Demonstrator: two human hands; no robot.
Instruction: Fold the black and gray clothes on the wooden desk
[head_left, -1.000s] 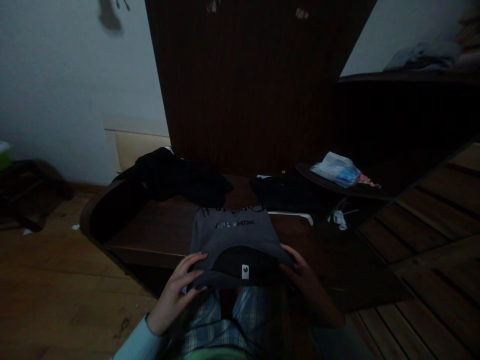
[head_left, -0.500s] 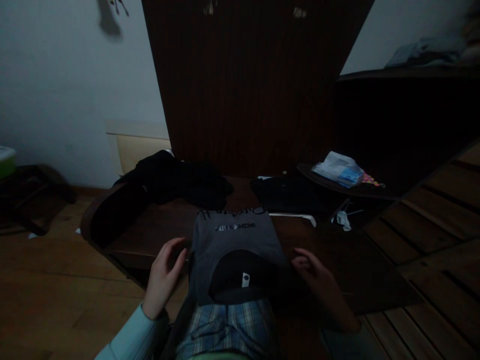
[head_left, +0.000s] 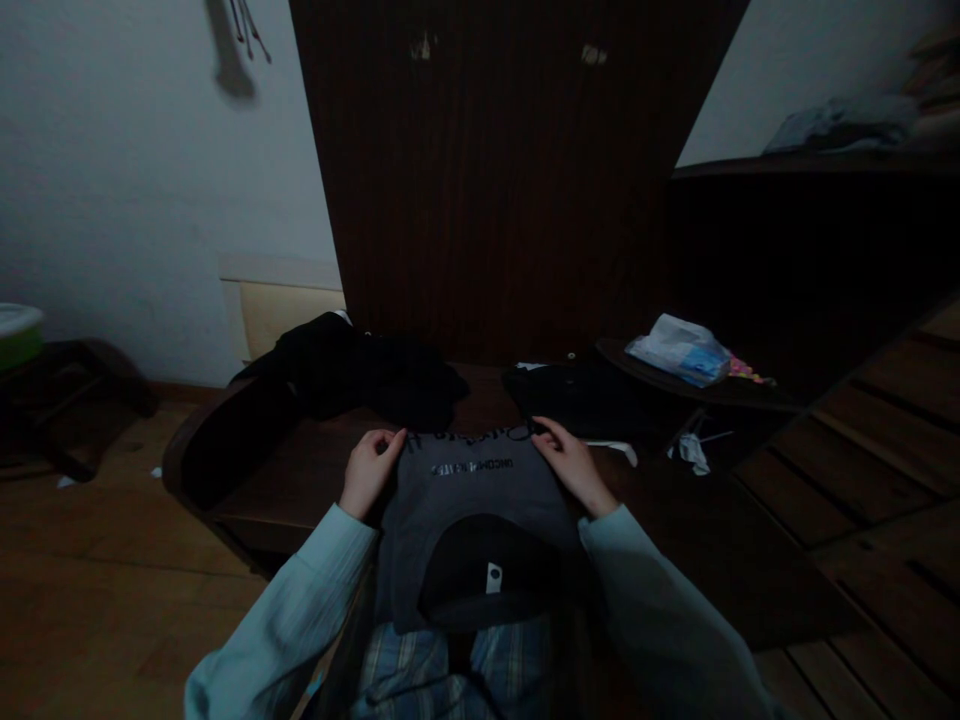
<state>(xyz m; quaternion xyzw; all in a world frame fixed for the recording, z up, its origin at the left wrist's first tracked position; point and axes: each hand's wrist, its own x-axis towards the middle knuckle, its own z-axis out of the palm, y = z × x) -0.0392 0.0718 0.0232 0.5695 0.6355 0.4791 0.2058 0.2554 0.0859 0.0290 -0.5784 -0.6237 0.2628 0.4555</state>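
A grey shirt (head_left: 480, 500) with black lettering lies folded across my lap and the edge of the dark wooden desk, its dark neck opening and white label facing me. At its far left corner, my left hand (head_left: 371, 468) pinches the fabric between thumb and fingers. My right hand (head_left: 566, 462) pinches the far right corner in the same way. Below the collar, plaid trousers (head_left: 405, 665) show on my legs.
A heap of black clothing (head_left: 360, 365) sits at the desk's back left. Behind the shirt lies a dark folded item (head_left: 574, 395). To the right, a small shelf (head_left: 622, 352) carries a white-and-blue plastic package (head_left: 682, 350). A dark stool (head_left: 82, 395) stands at far left.
Both hands have moved from beside the shirt to its far corners and closed on the fabric. The shirt remains in about the same place.
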